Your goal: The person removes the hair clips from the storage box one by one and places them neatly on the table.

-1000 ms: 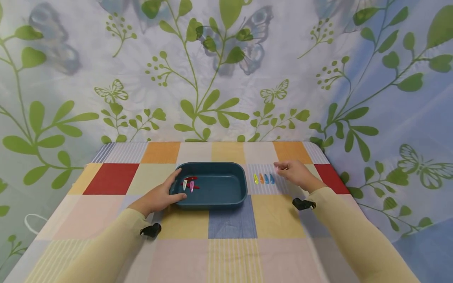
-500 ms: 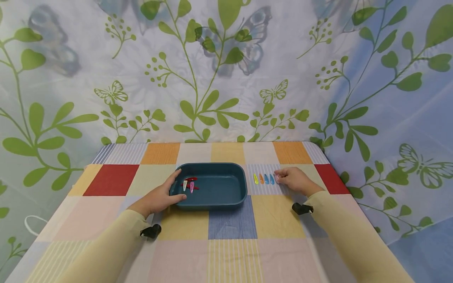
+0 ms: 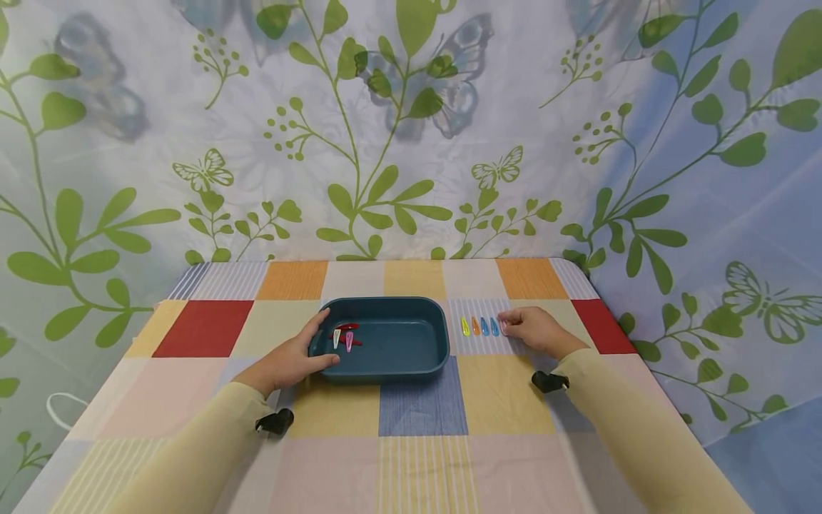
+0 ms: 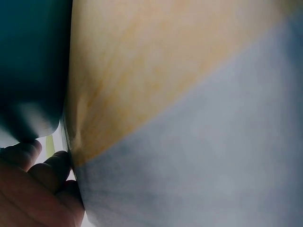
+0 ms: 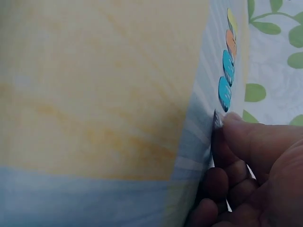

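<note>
A dark blue plastic tray [image 3: 414,371] stands on the table, with two red hair clips [image 3: 348,326], a white hair clip [image 3: 337,338] and a pink hair clip [image 3: 349,341] inside at its left end. My left hand [image 3: 289,360] holds that end, thumb over the front rim and fingers along the far left corner. Right of the tray, my right hand [image 3: 538,332] pinches a light pink hair clip [image 5: 218,119] close over the cloth, mostly hidden by thumb and fingers. It sits at the end of a row: yellow clip [image 3: 465,326], orange clip [image 3: 475,325], two blue clips [image 3: 485,326].
A patchwork cloth [image 3: 424,400] covers the table. Behind and to the right hang curtains [image 3: 398,143] printed with leaves and butterflies. At far left a white cord [image 3: 61,396] loops beside the table edge.
My right hand has lowered the light pink clip to the cloth, beside the right-hand blue clip. The left hand and the tray have stayed in place.
</note>
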Available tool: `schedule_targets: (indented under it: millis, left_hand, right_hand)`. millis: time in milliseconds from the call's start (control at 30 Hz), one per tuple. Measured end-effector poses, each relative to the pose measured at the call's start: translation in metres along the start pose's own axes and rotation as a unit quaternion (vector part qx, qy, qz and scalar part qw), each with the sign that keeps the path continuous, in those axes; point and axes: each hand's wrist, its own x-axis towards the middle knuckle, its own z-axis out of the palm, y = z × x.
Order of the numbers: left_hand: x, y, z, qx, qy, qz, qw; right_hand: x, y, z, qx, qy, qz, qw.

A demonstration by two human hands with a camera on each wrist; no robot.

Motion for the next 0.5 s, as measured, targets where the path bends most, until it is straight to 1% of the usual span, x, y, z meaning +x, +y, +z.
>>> schedule_targets:
  millis: [267, 500]
  left_hand:
    - [-0.0003, 0.0001, 0.0007, 0.003, 0.002, 0.001, 1.0000]
    - [-0.0007, 0.0012, 0.0008, 0.001, 0.000, -0.001, 1.0000]
  right_hand:
    - [-0.0001, 0.0037, 0.0008, -0.009, -0.001, -0.014, 0.9999]
    - [0.0000, 0.0064, 0.0036, 0.010, 0.005, -0.007, 0.9999]
